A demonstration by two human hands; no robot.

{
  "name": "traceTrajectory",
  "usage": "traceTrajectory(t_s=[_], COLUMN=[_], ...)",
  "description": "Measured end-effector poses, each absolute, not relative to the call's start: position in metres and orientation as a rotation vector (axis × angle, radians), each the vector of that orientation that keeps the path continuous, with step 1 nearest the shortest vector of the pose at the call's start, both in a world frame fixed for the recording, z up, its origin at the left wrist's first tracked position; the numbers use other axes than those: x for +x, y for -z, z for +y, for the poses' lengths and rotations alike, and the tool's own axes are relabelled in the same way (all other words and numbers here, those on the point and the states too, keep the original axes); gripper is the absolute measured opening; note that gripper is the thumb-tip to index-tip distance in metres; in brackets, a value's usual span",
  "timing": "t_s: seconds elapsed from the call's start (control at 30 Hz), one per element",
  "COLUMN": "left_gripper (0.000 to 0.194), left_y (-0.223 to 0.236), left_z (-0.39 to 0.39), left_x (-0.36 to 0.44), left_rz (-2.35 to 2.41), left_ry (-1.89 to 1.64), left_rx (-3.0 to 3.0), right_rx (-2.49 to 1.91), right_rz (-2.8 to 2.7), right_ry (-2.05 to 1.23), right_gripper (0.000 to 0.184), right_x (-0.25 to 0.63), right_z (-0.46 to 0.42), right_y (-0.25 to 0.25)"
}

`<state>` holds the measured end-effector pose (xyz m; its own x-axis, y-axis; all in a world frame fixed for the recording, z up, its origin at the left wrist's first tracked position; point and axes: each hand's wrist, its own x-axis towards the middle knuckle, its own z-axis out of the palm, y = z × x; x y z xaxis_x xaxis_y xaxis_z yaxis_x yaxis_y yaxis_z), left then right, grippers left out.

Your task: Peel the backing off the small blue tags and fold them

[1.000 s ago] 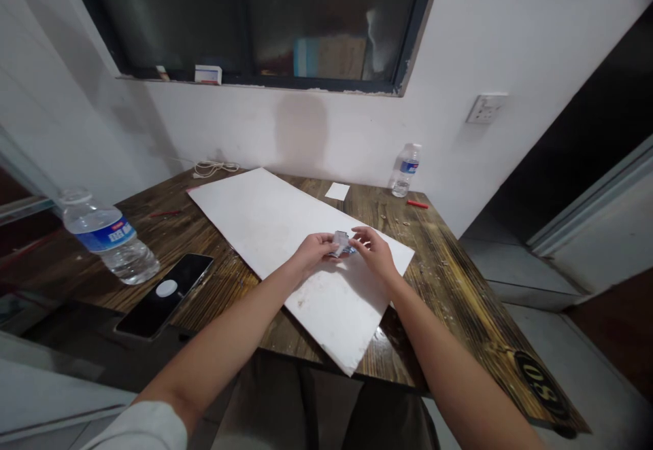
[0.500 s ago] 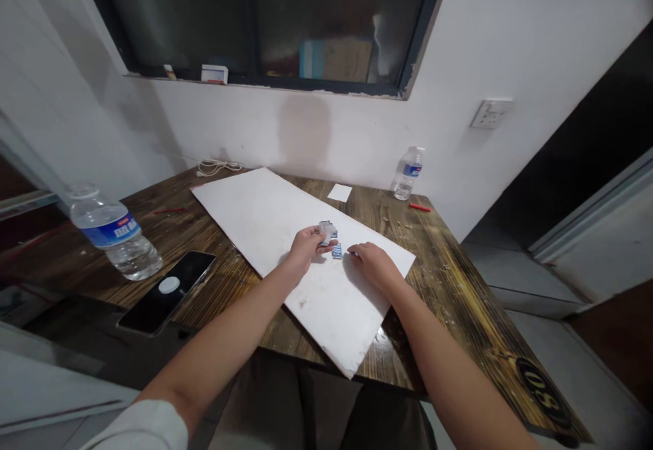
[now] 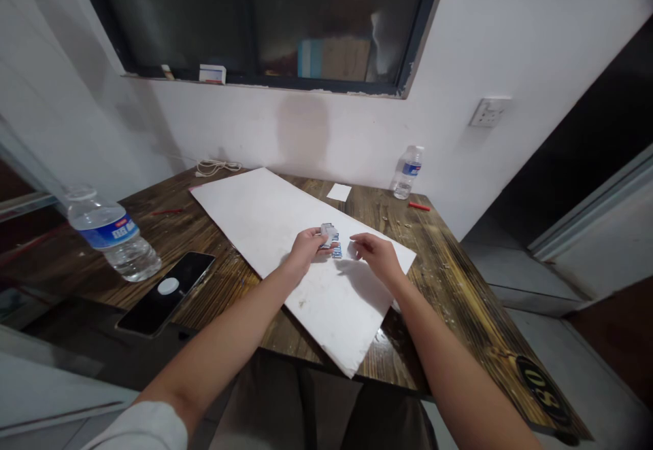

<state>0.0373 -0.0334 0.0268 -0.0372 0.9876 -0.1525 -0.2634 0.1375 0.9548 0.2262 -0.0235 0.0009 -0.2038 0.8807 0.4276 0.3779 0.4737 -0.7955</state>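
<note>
My left hand is curled around a small stack of grey pieces, held just above a large white board on the wooden table. A small blue and white piece lies on the board between my hands. My right hand hovers just right of that piece, fingers bent and pinched together; I cannot see anything in them.
A black phone and a lying water bottle sit at the left of the table. A second small bottle, a red pen, a white paper square and a white cable lie near the wall.
A second ago both hands held the stack together. The right hand set a blue and white piece down on the board, then lifted slightly. The left hand kept the stack.
</note>
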Motion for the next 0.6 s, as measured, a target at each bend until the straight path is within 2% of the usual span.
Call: traceTrajectory(t_s=[0.1, 0.2, 0.43, 0.6], left_gripper=[0.015, 0.014, 0.02, 0.028], left_y=[-0.024, -0.021, -0.023, -0.023], left_z=[-0.034, -0.035, -0.042, -0.043], left_x=[0.039, 0.042, 0.046, 0.044], left_rz=[1.13, 1.061, 0.876, 0.807], left_ry=[-1.189, -1.101, -0.91, -0.887], left_rx=[0.894, 0.959, 1.054, 1.091], right_rx=[-0.972, -0.965, -1.044, -1.069], right_rz=[-1.624, -1.581, -1.678, -1.708], right_ry=[-0.897, -0.93, -0.521, -0.418], right_gripper=[0.026, 0.023, 0.014, 0.016], right_x=[0.219, 0.214, 0.211, 0.213], right_z=[-0.027, -0.031, -0.04, -0.04], right_y=[-0.002, -0.004, -0.008, -0.012])
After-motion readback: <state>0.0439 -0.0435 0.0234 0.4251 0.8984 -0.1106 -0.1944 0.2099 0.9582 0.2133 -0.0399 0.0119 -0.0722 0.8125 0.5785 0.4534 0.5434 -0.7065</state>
